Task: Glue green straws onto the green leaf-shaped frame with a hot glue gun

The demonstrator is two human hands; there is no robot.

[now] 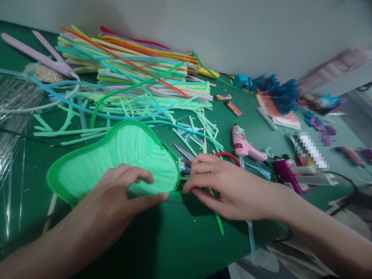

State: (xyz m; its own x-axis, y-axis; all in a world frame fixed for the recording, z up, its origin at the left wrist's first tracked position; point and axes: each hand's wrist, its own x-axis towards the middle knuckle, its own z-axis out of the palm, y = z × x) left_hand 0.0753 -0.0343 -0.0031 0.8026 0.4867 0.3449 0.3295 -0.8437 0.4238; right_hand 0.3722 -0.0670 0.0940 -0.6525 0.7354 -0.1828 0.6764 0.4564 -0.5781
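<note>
A wavy-edged, pale green pipe-cleaner panel (pixel 116 151) with a darker green border lies in front of me. My left hand (pixel 130 186) grips its near edge, thumb along the border and fingers bent over the surface. At the panel's right corner, my right hand (pixel 215 182) pinches a dark green pipe cleaner (pixel 176 193) that runs on from the border. Its loose end seems to emerge below my palm, though the stretch between is hidden. Scissors (pixel 183 152) with red handles lie behind my right hand, which partly covers them.
Bundles of coloured pipe cleaners (pixel 139 66) and pale green offcuts (pixel 157 104) spread across the back. A pink glue gun (pixel 247 146) stands right of centre, near a lighter (pixel 233 108) and a purple device (pixel 286 176). A pink hair-straightener-like tool (pixel 37 54) and clear wrappers (pixel 14 108) lie left.
</note>
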